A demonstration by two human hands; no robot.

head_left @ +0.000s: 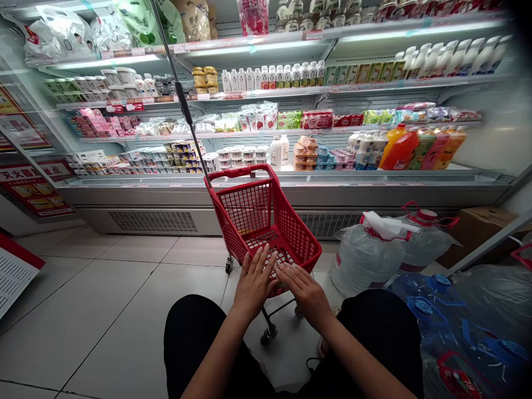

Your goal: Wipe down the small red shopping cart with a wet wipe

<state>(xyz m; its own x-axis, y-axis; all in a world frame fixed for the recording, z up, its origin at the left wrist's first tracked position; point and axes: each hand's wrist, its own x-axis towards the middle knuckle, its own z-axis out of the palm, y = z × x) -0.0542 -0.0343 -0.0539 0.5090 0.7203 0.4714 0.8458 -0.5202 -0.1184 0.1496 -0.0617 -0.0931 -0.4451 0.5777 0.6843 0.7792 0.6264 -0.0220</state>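
A small red shopping cart (291, 221) stands on the floor just in front of my knees, its basket holding nothing that I can make out. My left hand (254, 282) is held over the cart's near edge, palm down, with its fingers stretched out and nothing in it. Beside it on the right, my right hand (305, 291) is also flat with fingers extended and holds nothing. The fingertips of the two hands nearly meet. Whether they touch the cart's rim cannot be told. A thin dark pole (183, 100) rises from the cart's left side.
A refrigerated shelf unit (266, 194) with bottles, cups and packs spans the back. Large wrapped water jugs (369, 255) and blue-handled jugs (432, 305) stand at the right, near a cardboard box (477, 230). A red and white stand (16, 271) is at the left edge.
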